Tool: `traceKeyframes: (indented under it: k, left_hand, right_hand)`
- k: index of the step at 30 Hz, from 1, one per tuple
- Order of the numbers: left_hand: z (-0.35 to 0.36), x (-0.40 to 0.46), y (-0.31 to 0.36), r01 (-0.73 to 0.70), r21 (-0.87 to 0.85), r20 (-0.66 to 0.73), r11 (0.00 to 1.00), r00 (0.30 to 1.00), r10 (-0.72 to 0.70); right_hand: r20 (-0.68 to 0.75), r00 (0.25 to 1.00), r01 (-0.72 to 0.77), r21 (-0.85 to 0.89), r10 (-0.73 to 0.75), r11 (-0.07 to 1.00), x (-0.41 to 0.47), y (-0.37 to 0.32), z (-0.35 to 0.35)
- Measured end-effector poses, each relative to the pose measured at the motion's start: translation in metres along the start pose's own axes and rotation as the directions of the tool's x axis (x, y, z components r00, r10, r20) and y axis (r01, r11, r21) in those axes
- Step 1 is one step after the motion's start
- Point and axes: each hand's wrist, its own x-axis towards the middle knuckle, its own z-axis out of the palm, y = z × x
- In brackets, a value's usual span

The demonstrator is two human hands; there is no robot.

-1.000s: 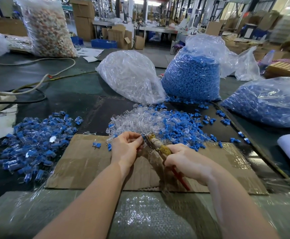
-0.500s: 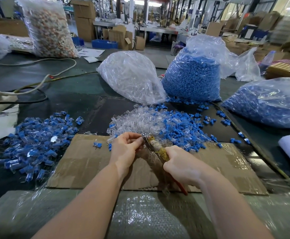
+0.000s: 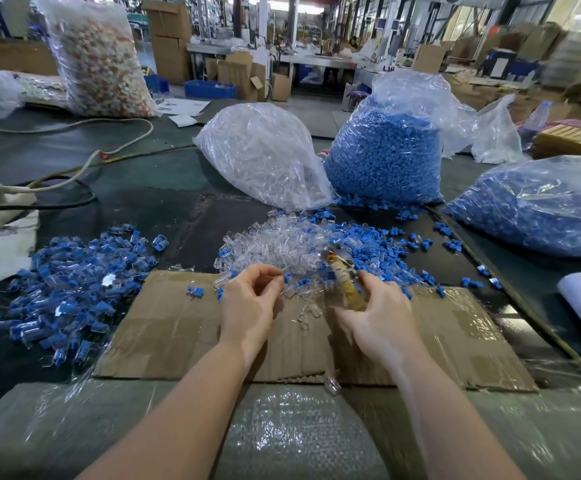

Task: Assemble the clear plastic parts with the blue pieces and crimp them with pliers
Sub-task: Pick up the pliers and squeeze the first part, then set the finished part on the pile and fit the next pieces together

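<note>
Your left hand (image 3: 247,303) pinches a small part at its fingertips—too blurred to name. Your right hand (image 3: 372,317) grips the pliers (image 3: 342,275), long axis toward 11 o'clock, nose over the loose pile (image 3: 282,244)—at 2 o'clock from your left pinch.

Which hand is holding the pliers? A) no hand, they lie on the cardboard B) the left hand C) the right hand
C: the right hand grips the pliers by the handles, while the left hand only pinches a small part near the heap of parts.
</note>
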Motion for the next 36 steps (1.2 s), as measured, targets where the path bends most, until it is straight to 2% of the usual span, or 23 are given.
traceKeyframes:
  k: [2,4,7,9,19,21,24,26,28,30,32,34,36]
  left_hand:
    - [-0.009,0.002,0.004,-0.085,0.084,-0.073,0.993,0.993,0.091]
    - [-0.025,0.007,0.005,-0.120,0.243,-0.150,0.963,0.976,0.159]
    - [-0.053,0.017,-0.001,-0.059,0.508,-0.230,0.859,0.952,0.201]
    - [-0.066,0.020,-0.006,-0.009,0.615,-0.239,0.788,0.951,0.197]
    - [-0.064,0.018,-0.009,0.004,0.807,-0.168,0.590,0.960,0.224]
    - [-0.058,0.015,-0.003,-0.116,0.773,-0.079,0.624,0.958,0.276]
    - [-0.041,0.007,0.014,-0.353,0.522,0.259,0.777,0.933,0.251]
    - [-0.030,0.000,0.023,-0.375,0.407,0.528,0.833,0.841,0.120]
    - [-0.021,-0.007,0.027,-0.360,0.375,0.703,0.854,0.711,-0.009]
    - [-0.014,-0.012,0.027,-0.349,0.351,0.800,0.869,0.594,-0.085]
    - [-0.008,-0.015,0.025,-0.406,0.365,0.846,0.838,0.520,-0.117]
    - [-0.004,-0.017,0.023,-0.480,0.383,0.863,0.789,0.490,-0.121]
    - [-0.002,-0.019,0.023,-0.477,0.378,0.862,0.793,0.494,-0.113]
  right_hand:
    - [-0.079,0.997,-0.028,-0.135,0.018,0.990,0.003,0.008,-0.002]
    - [-0.127,0.991,-0.066,-0.246,0.036,0.967,0.006,0.015,-0.002]
    - [-0.164,0.986,-0.085,-0.302,0.036,0.950,0.007,0.021,0.001]
    - [-0.167,0.986,-0.080,-0.335,0.024,0.939,0.007,0.024,0.005]
    - [-0.161,0.987,-0.059,-0.430,-0.013,0.901,0.006,0.027,0.009]
    - [-0.129,0.991,-0.068,-0.420,0.014,0.905,0.007,0.027,0.010]
    - [-0.121,0.992,-0.082,-0.407,0.035,0.910,0.007,0.025,0.012]
    - [-0.117,0.992,-0.085,-0.405,0.041,0.911,0.007,0.024,0.011]
    - [-0.109,0.993,-0.092,-0.403,0.052,0.911,0.007,0.023,0.010]
    - [-0.109,0.992,-0.099,-0.397,0.061,0.912,0.006,0.023,0.010]
    - [-0.122,0.991,-0.093,-0.381,0.049,0.920,0.006,0.022,0.009]
    - [-0.145,0.989,-0.073,-0.357,0.022,0.931,0.005,0.021,0.009]
    - [-0.176,0.984,-0.045,-0.335,-0.015,0.941,0.006,0.019,0.009]
